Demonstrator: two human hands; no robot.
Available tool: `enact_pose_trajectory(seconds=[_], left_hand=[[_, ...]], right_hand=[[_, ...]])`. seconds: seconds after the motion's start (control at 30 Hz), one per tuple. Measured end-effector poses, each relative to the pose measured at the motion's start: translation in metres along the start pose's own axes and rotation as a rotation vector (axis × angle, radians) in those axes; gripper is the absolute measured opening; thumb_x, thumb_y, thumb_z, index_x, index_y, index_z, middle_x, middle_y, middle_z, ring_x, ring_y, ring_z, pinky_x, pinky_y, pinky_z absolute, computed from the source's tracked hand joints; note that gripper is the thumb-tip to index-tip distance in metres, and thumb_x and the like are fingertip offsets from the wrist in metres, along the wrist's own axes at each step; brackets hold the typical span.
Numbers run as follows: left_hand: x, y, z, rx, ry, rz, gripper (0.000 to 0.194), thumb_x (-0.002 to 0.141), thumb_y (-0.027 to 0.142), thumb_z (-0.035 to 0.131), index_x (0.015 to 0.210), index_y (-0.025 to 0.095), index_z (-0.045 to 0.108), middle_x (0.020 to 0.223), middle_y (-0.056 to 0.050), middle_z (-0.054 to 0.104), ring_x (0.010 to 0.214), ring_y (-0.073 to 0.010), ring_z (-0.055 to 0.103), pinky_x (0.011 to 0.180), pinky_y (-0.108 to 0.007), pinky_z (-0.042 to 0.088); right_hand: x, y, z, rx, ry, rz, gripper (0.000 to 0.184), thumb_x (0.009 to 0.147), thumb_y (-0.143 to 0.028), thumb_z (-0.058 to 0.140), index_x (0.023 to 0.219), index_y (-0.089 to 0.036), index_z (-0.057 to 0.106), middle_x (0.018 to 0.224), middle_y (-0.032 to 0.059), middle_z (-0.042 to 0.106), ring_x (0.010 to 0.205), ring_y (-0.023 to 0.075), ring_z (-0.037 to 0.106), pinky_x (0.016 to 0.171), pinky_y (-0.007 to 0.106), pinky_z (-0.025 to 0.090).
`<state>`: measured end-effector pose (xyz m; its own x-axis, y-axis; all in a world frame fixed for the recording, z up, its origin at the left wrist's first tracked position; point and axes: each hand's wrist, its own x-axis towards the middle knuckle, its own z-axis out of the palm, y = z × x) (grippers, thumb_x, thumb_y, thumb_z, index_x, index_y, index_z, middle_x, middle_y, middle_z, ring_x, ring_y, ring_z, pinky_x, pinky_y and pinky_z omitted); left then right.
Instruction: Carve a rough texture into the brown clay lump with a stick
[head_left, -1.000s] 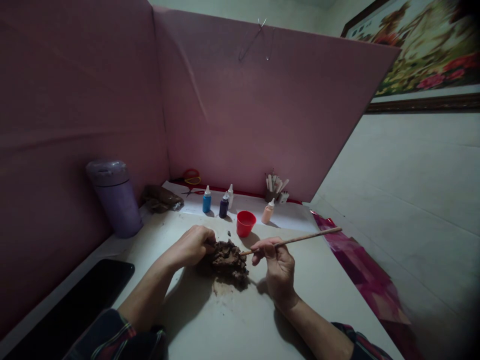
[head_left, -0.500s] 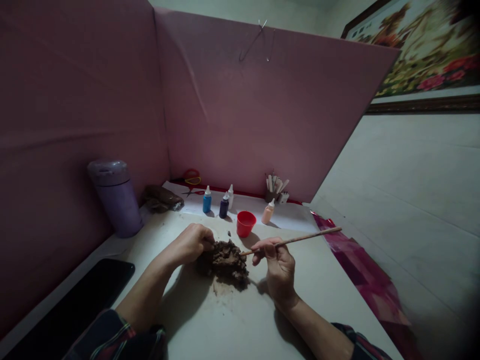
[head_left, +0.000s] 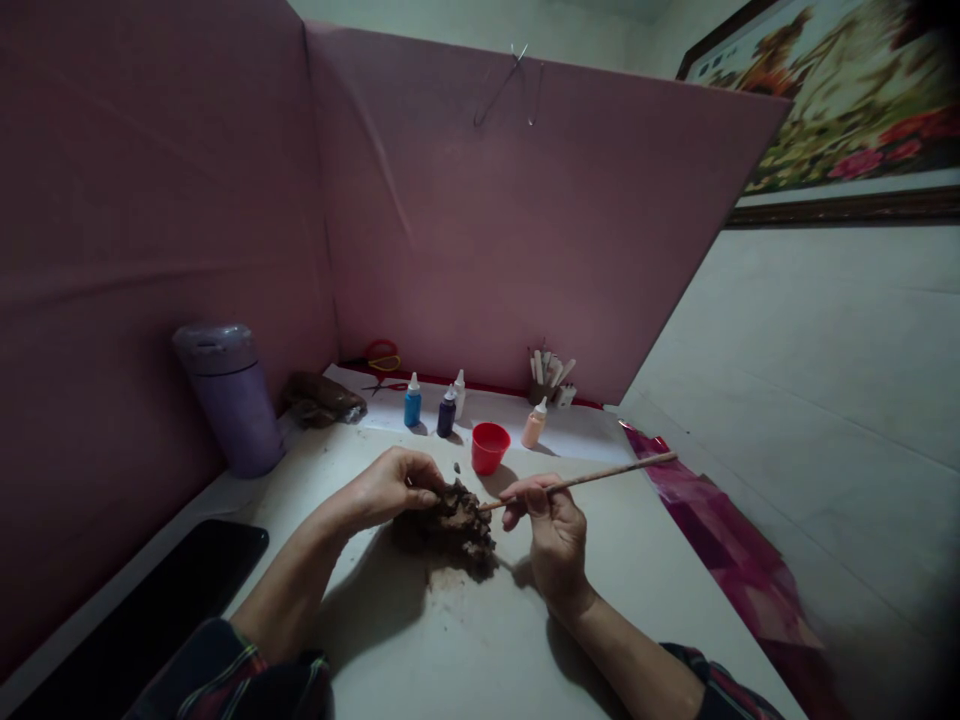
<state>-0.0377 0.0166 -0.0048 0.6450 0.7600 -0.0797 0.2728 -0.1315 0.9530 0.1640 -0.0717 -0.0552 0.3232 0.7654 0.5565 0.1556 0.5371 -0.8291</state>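
Pinching a thin stick (head_left: 611, 471): right hand (head_left: 559, 535), fingers closed; tip at the lump's (head_left: 469, 535) right edge, shaft slanting up rightward. Left hand (head_left: 390, 490), nearer: bent fingers against the lump's upper left; grip, cannot tell. Brown crumbly lump: between hands, on bench (head_left: 637, 600). Red cup (head_left: 490, 455): just beyond, upright.

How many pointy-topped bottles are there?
4: blue plastic bottle leftmost, dark purple plastic bottle next, whitish plastic bottle partly hidden behind it, peach plastic bottle farthest right.
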Motion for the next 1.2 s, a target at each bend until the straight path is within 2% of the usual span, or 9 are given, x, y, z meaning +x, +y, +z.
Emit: enact_pose_trajectory(seconds=[0.23, 0.37, 0.47, 0.57, 0.63, 0.73, 0.9, 1.1, 1.2], left_hand=[[0.002, -0.003, 0.001, -0.095, -0.029, 0.066, 0.03, 0.055, 0.022, 0.068, 0.081, 0.016, 0.056, 0.066, 0.005, 0.051, 0.062, -0.0097, 0.046, 0.059, -0.022, 0.035], [0.007, -0.013, 0.002, 0.06, 0.099, 0.081, 0.032, 0.057, 0.02, 0.066, 0.086, 0.017, 0.053, 0.068, 0.005, 0.051, 0.064, -0.0113, 0.048, 0.059, -0.023, 0.037], [0.009, -0.016, 0.004, 0.178, 0.16, 0.055, 0.046, 0.058, 0.02, 0.067, 0.103, 0.015, 0.059, 0.085, -0.002, 0.063, 0.076, -0.0165, 0.056, 0.069, -0.027, 0.044], [0.009, -0.014, 0.006, 0.191, 0.073, 0.044, 0.048, 0.065, 0.026, 0.065, 0.111, 0.014, 0.063, 0.109, -0.009, 0.068, 0.096, -0.0228, 0.061, 0.086, -0.032, 0.046], [0.008, -0.011, 0.009, 0.168, -0.006, 0.059, 0.042, 0.07, 0.028, 0.062, 0.109, 0.013, 0.066, 0.112, -0.01, 0.069, 0.103, -0.0242, 0.061, 0.092, -0.034, 0.044], [0.009, -0.01, 0.013, 0.142, -0.037, 0.068, 0.037, 0.07, 0.026, 0.06, 0.102, 0.011, 0.068, 0.104, -0.01, 0.072, 0.098, -0.0237, 0.063, 0.089, -0.033, 0.046], [0.011, -0.012, 0.016, 0.118, 0.007, 0.041, 0.032, 0.066, 0.026, 0.063, 0.093, 0.009, 0.07, 0.088, -0.008, 0.072, 0.083, -0.0214, 0.063, 0.075, -0.03, 0.048], [0.011, -0.01, 0.019, 0.033, 0.065, -0.011, 0.029, 0.06, 0.022, 0.065, 0.085, 0.01, 0.071, 0.076, -0.004, 0.069, 0.072, -0.0174, 0.06, 0.066, -0.026, 0.044], [0.012, -0.009, 0.021, -0.008, 0.08, -0.036, 0.025, 0.058, 0.02, 0.065, 0.08, 0.011, 0.07, 0.07, -0.002, 0.067, 0.067, -0.0158, 0.058, 0.063, -0.025, 0.042]], right_hand=[[0.0, 0.0, 0.0, 0.0, 0.002, -0.001, 0.028, 0.097, -0.037, 0.048, 0.081, -0.018, 0.061, 0.064, -0.0012, 0.06, 0.051, 0.0115, 0.057, 0.055, 0.027, 0.047], [0.0, 0.0, 0.0, -0.008, -0.001, 0.004, 0.029, 0.096, -0.037, 0.048, 0.08, -0.017, 0.061, 0.063, -0.0013, 0.059, 0.051, 0.0116, 0.057, 0.055, 0.026, 0.047], [0.0, 0.001, 0.0, 0.005, -0.006, 0.008, 0.028, 0.097, -0.037, 0.048, 0.081, -0.017, 0.061, 0.064, -0.0007, 0.06, 0.051, 0.0116, 0.057, 0.054, 0.026, 0.047], [0.0, 0.001, 0.0, 0.015, -0.007, 0.011, 0.028, 0.096, -0.037, 0.048, 0.081, -0.017, 0.061, 0.064, -0.0007, 0.06, 0.052, 0.0117, 0.057, 0.055, 0.026, 0.047], [0.0, 0.0, -0.001, 0.013, -0.009, 0.011, 0.028, 0.096, -0.037, 0.048, 0.081, -0.017, 0.061, 0.064, -0.0008, 0.06, 0.052, 0.0118, 0.057, 0.055, 0.026, 0.047], [-0.001, -0.002, 0.0, 0.007, -0.014, 0.008, 0.029, 0.096, -0.038, 0.048, 0.081, -0.017, 0.061, 0.063, -0.0009, 0.06, 0.051, 0.0117, 0.057, 0.055, 0.026, 0.047], [-0.001, -0.005, 0.001, 0.023, -0.011, -0.009, 0.03, 0.097, -0.036, 0.047, 0.08, -0.017, 0.062, 0.065, 0.0004, 0.06, 0.052, 0.0116, 0.057, 0.053, 0.026, 0.047], [0.002, -0.013, -0.002, 0.096, 0.086, -0.159, 0.026, 0.098, -0.029, 0.045, 0.083, -0.018, 0.062, 0.076, 0.0015, 0.064, 0.051, 0.0107, 0.059, 0.052, 0.027, 0.048], [0.002, -0.015, -0.003, 0.129, 0.082, -0.185, 0.023, 0.099, -0.027, 0.044, 0.085, -0.019, 0.061, 0.081, 0.0014, 0.065, 0.054, 0.0112, 0.061, 0.055, 0.028, 0.051]])
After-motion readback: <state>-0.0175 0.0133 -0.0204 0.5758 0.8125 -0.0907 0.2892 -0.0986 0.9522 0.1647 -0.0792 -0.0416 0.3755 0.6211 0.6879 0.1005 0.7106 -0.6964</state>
